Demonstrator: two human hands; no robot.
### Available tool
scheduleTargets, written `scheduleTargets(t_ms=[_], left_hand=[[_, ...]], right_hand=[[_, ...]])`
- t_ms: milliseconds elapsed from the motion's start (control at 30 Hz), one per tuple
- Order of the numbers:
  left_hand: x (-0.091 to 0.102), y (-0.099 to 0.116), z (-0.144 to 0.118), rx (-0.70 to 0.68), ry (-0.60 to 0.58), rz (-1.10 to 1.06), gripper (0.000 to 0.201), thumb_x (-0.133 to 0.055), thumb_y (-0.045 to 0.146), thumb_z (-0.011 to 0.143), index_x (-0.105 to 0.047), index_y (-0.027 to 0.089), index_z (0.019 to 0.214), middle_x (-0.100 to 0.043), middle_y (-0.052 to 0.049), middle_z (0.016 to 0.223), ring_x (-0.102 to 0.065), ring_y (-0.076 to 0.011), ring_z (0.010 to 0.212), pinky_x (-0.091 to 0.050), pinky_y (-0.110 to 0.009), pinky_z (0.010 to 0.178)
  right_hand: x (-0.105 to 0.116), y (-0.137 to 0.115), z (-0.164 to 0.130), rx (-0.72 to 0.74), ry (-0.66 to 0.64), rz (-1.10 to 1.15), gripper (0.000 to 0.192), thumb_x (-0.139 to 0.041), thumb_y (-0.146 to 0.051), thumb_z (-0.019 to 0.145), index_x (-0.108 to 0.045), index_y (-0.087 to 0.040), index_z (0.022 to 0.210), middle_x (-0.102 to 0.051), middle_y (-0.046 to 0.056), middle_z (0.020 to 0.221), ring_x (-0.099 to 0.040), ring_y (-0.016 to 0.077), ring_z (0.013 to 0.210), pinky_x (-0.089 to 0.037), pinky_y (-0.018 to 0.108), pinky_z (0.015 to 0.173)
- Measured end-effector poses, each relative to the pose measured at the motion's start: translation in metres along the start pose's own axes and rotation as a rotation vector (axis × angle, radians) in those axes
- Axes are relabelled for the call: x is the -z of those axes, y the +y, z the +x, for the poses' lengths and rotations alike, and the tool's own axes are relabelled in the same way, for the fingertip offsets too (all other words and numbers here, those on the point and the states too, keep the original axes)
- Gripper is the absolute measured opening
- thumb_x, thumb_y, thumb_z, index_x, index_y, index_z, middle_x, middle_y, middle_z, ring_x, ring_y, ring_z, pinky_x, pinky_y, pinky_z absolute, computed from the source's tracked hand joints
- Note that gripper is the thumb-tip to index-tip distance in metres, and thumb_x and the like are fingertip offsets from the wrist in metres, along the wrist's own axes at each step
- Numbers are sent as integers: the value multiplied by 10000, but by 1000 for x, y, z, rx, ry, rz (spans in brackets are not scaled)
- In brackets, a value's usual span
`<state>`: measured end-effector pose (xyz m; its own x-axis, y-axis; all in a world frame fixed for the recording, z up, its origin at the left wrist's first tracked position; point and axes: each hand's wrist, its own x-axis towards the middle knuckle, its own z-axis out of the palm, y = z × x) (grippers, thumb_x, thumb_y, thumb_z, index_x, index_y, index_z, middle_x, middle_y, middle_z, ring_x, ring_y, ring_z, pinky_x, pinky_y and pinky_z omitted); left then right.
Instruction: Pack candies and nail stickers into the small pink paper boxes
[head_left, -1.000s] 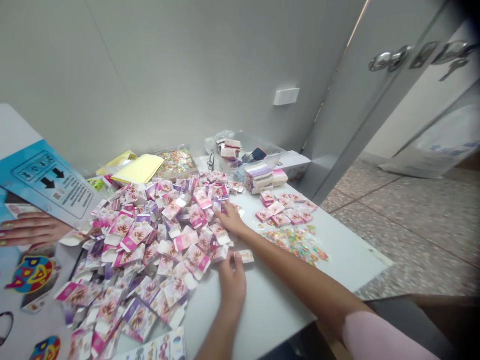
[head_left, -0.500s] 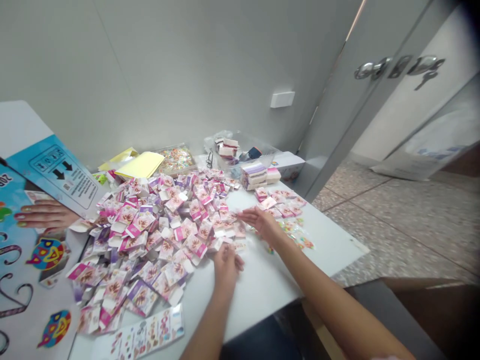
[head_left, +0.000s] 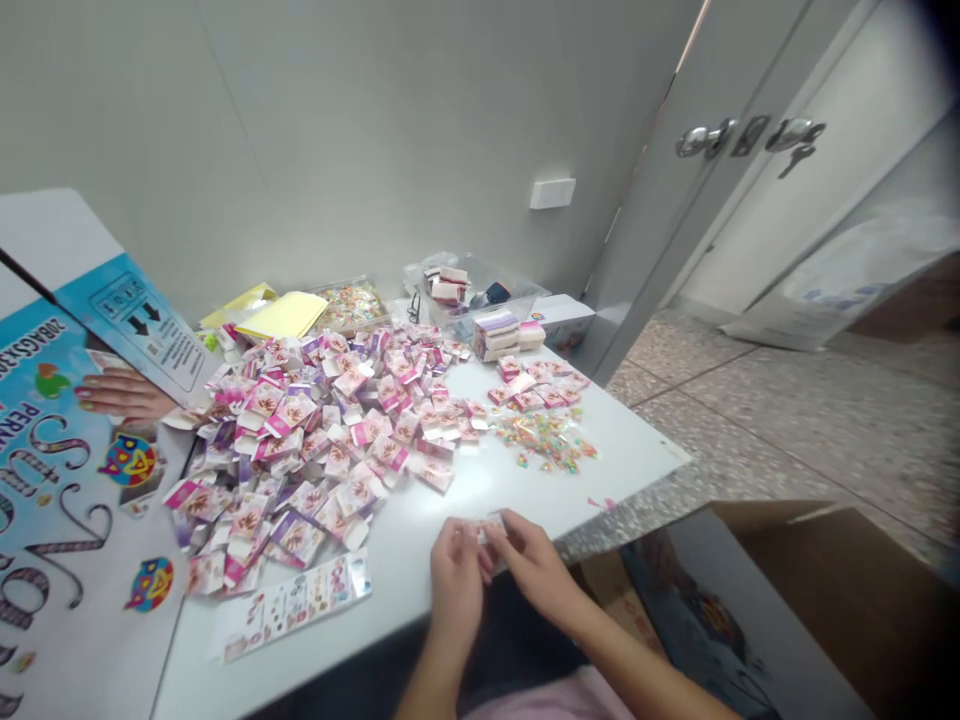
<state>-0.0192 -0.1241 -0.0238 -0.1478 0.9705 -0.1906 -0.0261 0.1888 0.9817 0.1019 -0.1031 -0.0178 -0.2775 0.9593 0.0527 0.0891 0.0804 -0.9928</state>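
My left hand (head_left: 456, 572) and my right hand (head_left: 538, 568) meet at the table's front edge, fingers closed around one small pink-and-white box (head_left: 486, 528). Fingers cover much of that box, so its flaps do not show clearly. Left of and beyond my hands spreads a large heap of small pink and purple printed boxes (head_left: 330, 420), many with open flaps. Past my right hand lies a scatter of small colourful pieces (head_left: 551, 440). Several pink boxes (head_left: 540, 382) lie flat in a group behind those pieces.
A printed carton (head_left: 82, 480) stands at the left, and a printed strip sheet (head_left: 300, 605) lies in front of the heap. At the back are yellow papers (head_left: 285, 315), a clear tray of colourful pieces (head_left: 351, 305) and a clear bin (head_left: 517, 300). An open cardboard box (head_left: 750, 600) is at right.
Both hands have drawn back from the heap to the table's near edge, coming together on a small box. The colourful pieces are now uncovered. The view has shifted slightly.
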Motion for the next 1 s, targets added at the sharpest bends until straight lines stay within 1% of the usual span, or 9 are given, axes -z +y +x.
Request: scheduleTargets(t_ms=[133, 233, 300, 367, 433, 500, 667, 833, 1000], left_hand=[[15, -10, -20, -86, -9, 263, 370, -398, 484, 948, -515, 204, 736, -543, 22, 532, -519, -135, 474, -396, -242, 507], [25, -8, -17, -177, 19, 489, 321, -452, 391, 931, -571, 202, 701, -584, -18, 570, -587, -190, 578, -440, -300, 616], [27, -3, -5, -238, 87, 623, 275, -449, 332, 924, -643, 183, 798, -643, -80, 694, -633, -257, 746, -469, -373, 738], [25, 1, 11, -305, 167, 721, 302, -446, 299, 920, -650, 144, 1080, -659, -182, 1062, -581, -334, 1079, -438, -460, 911], [21, 2, 27, -364, 206, 789, 449, -504, 309, 896, -542, 150, 1315, -463, -211, 1424, -390, -386, 1319, -345, -540, 1031], [16, 0, 37, -429, 217, 922, 539, -546, 341, 883, -479, 170, 1389, -340, -188, 1533, -325, -397, 1361, -318, -570, 1049], [13, -5, 40, -526, 263, 1196, 446, -500, 400, 919, -559, 140, 1276, -425, -201, 1455, -429, -368, 1250, -409, -516, 963], [17, -1, 39, -526, 299, 1230, 339, -492, 315, 925, -576, 87, 1161, -548, -200, 1222, -509, -328, 1060, -465, -459, 848], [16, -3, 43, -516, 328, 1235, 304, -464, 125, 880, -544, 58, 1166, -552, -194, 1137, -519, -306, 1004, -466, -424, 821]], right_hand=[[-13, 12, -11, 14, 24, -9, 390, -484, -463, 959, -568, -189, 1224, -581, -34, 588, -577, 146, 499, -496, 269, 520], [-1, 28, -9, 193, 170, -303, 336, -417, -336, 973, -637, -201, 1187, -652, 5, 669, -588, 140, 492, -519, 275, 516], [19, 38, -2, 261, 291, -450, 344, -379, -273, 955, -697, -199, 1062, -710, 67, 852, -671, 183, 682, -568, 333, 664], [41, 47, 9, 278, 373, -543, 373, -363, -253, 937, -689, -181, 1102, -698, 125, 1080, -672, 248, 973, -538, 431, 884], [59, 53, 22, 288, 398, -645, 387, -387, -263, 925, -660, -157, 1178, -620, 154, 1281, -578, 289, 1192, -452, 489, 1025], [66, 57, 36, 290, 395, -742, 407, -432, -289, 919, -619, -139, 1248, -532, 158, 1404, -464, 311, 1318, -357, 520, 1109], [56, 66, 61, 256, 430, -917, 359, -505, -349, 915, -655, -128, 1156, -459, 158, 1476, -373, 396, 1328, -224, 639, 1106], [56, 72, 64, 257, 450, -988, 328, -561, -390, 902, -691, -150, 1084, -596, 145, 1336, -456, 377, 1189, -315, 619, 1027], [62, 77, 65, 304, 462, -1004, 270, -508, -311, 938, -707, -169, 1053, -666, 117, 1225, -517, 312, 1093, -348, 560, 1013]])
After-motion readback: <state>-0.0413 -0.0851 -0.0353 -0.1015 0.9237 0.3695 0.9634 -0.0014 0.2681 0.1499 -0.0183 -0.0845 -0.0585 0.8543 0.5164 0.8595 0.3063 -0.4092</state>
